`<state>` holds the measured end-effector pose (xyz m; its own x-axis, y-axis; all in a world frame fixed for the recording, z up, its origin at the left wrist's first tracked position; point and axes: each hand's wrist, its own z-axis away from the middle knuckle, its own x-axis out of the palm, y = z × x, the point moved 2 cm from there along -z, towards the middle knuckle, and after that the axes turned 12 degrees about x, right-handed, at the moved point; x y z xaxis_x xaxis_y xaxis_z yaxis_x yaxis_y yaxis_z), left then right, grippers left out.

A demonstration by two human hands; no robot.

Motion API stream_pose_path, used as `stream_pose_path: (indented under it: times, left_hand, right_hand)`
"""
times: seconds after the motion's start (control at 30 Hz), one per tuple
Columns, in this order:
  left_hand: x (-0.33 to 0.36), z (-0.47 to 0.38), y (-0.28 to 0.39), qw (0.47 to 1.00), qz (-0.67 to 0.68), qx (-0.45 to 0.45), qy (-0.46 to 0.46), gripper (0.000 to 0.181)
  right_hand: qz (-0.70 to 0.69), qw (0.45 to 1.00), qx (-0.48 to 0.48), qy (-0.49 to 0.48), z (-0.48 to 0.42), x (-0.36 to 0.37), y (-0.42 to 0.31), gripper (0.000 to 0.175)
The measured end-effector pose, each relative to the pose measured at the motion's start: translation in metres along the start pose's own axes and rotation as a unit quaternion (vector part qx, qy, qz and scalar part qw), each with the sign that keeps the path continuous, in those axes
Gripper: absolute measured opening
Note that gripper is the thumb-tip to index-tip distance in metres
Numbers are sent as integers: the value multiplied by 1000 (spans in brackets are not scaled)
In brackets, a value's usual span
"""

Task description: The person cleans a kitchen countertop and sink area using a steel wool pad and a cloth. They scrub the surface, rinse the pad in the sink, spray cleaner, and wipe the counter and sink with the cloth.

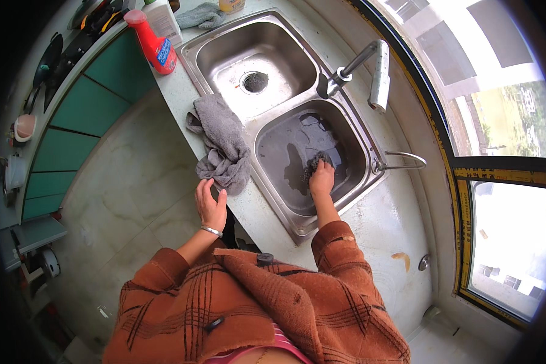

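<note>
My right hand (323,178) grips a dark mesh scouring pad (317,160) inside the near basin (277,182) of a stainless steel double sink. A shallow layer of dark, wet-looking water covers part of that basin's floor. My left hand (212,205), with a bracelet at the wrist, is at the counter's front edge with its fingers apart and nothing in it. Just beyond its fingertips lies a crumpled grey towel (223,141), draped between the counter edge and the sink rim; whether they touch is hard to tell. The far basin (218,54) has a second dark scourer (256,82) over its drain.
A chrome faucet (359,63) rises behind the basins, and a thin curved spout (405,157) stands at the right corner. Near the far basin are a red spray bottle (154,45), a white bottle (163,20) and a grey-green cloth (202,16). A window (496,132) borders the right.
</note>
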<state>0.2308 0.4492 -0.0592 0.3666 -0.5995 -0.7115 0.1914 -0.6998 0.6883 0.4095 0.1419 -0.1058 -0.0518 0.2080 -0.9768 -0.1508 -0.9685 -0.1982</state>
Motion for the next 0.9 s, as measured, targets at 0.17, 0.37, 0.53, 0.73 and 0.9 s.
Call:
stream_pose_path:
  times: [0.17,0.37,0.53,0.73,0.9]
  left_hand:
    - [-64,-62,35,982,-42,186,4,84]
    - [-44,-119,41,946,-76,285,-135,99]
    - [-15,-147,35,942,-30,319,-98,58]
    - [-4,-199,-38,916,364,-23,-164,17]
    - [-45,-209,28,797,538,-156,-225,26]
  right_hand:
    - [-116,978,7,-174,-9,48,-32,29]
    - [-228,957,178,0,-40,1,-44,45]
    - [-137,982,59,-114,-13,-34,-82,58]
    - [-513,826,113,-205,46,-36,-144,49]
    - [-647,652,163,-359,58,-64,-167,54]
